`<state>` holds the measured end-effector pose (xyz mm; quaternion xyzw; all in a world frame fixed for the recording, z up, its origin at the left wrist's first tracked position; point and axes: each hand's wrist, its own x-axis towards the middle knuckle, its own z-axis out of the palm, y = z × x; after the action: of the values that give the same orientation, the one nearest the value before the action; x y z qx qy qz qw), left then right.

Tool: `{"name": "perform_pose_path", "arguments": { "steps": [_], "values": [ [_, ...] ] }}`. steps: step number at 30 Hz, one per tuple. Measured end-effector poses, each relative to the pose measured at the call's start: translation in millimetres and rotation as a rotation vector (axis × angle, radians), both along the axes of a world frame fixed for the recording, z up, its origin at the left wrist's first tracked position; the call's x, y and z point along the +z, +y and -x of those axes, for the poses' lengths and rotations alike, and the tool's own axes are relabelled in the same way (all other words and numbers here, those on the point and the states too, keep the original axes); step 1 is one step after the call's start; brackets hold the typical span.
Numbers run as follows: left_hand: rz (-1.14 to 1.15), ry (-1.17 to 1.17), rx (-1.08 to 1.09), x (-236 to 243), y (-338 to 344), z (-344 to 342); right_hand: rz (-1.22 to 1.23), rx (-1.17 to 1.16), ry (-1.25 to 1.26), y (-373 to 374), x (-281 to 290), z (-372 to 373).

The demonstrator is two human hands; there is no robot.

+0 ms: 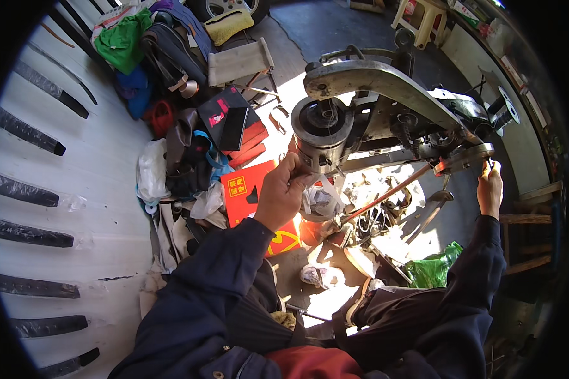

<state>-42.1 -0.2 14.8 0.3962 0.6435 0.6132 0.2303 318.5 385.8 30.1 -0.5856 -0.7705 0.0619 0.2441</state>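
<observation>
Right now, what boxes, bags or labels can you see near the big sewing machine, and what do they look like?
Red box: flat, on the ground just left of the left hand, with a yellow square label.
Black box: further back, dark with a small red label, lying on a red stack.
Green bag: crumpled plastic, on the ground under the right hand.
White bag: crumpled plastic, by the white wall.
</observation>
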Motion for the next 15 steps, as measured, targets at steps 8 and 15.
{"name": "perform_pose_path", "arguments": {
  "steps": [8,15],
  "values": [
    [0.021,-0.072,-0.052,1.3,-2.2,4.2,0.670,0.109,0.169,-43.2,-71.6,29.7],
    [0.124,-0.173,-0.076,8.3,-6.1,6.7,0.692,0.151,0.223,-73.0,-71.7,45.5]
  ]
}}
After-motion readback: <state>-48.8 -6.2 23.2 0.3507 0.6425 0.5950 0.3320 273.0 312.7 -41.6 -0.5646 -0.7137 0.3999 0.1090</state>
